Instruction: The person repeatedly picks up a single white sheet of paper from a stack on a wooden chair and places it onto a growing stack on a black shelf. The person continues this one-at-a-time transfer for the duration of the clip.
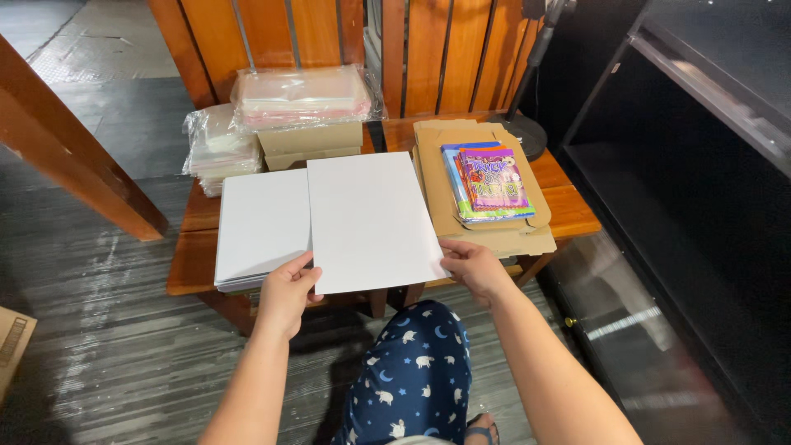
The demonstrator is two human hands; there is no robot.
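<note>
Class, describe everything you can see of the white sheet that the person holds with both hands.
The white sheet is a plain, blank rectangle, stiff-looking like card or thick paper, flat and uncreased. It lies portrait-wise over the wooden bench, its near edge jutting past the front. The left hand grips its near left corner and the right hand its near right corner. Its left edge overlaps a stack of similar white sheets; flattened brown cardboard lies just right.

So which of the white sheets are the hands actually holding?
The single white sheet on the right, pinched at its near corners by the left hand and right hand. The white stack to its left lies flat and unheld.
</note>
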